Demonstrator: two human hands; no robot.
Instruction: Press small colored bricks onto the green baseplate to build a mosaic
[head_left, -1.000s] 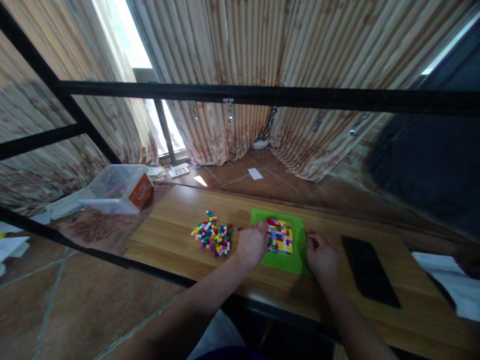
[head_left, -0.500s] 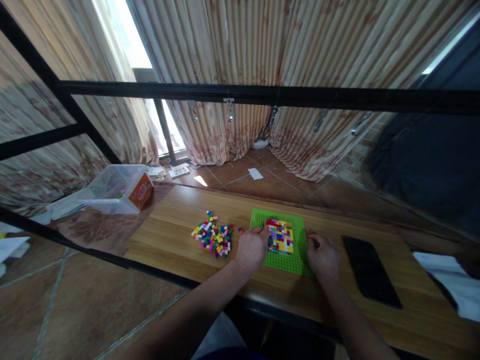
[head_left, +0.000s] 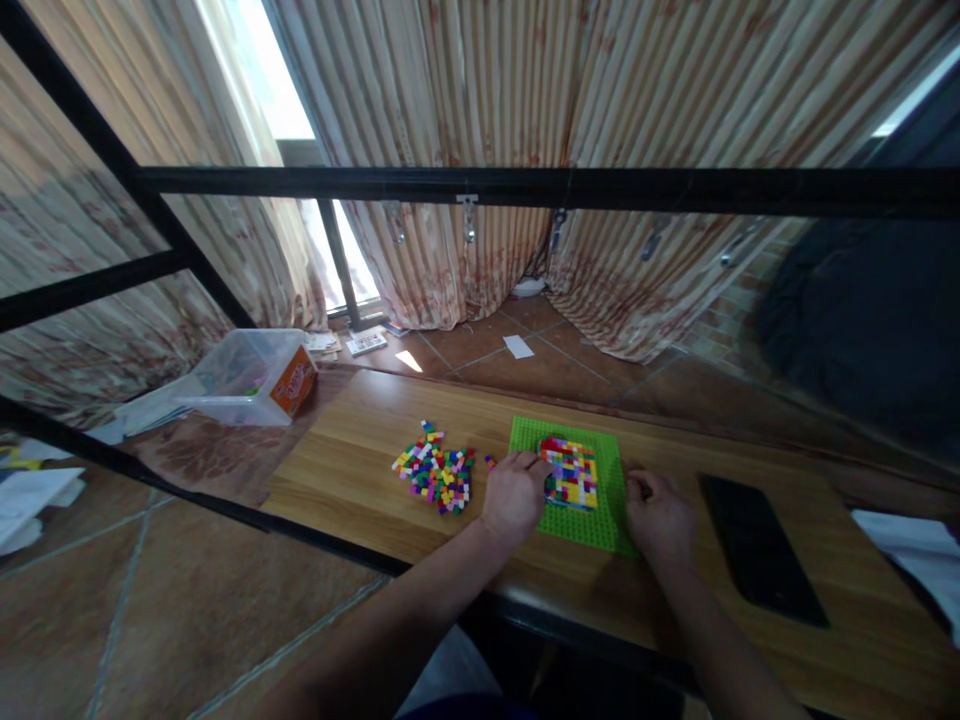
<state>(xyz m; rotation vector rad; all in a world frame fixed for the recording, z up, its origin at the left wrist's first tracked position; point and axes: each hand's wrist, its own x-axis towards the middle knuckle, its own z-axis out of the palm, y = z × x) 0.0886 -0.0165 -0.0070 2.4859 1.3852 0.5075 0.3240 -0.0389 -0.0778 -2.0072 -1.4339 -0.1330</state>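
A green studded baseplate (head_left: 577,525) lies on the wooden table, carrying a block of multicoloured toy bricks (head_left: 577,475) packed in rows. My left hand (head_left: 516,497) reaches over the plate's left side, its fingertips pressed together at the left edge of the brick block. Whatever is between those fingertips is too small to make out. By the plate's right edge rests my right hand (head_left: 661,518), fingers curled in and thumb close to them; what they hold, if anything, is hidden. A pile of loose bricks (head_left: 439,470) spreads left of my left hand, with a few bricks (head_left: 490,462) apart from it.
To the right on the table (head_left: 337,460) lies a black phone-like slab (head_left: 761,550). A clear plastic box (head_left: 244,380) with an orange label stands on the floor at left. A black metal rail (head_left: 510,185) crosses in front of the curtains (head_left: 480,90).
The whole view has shifted slightly, so everything sits a little further right. Both hands stay at about the same places beside the brick block and the baseplate.
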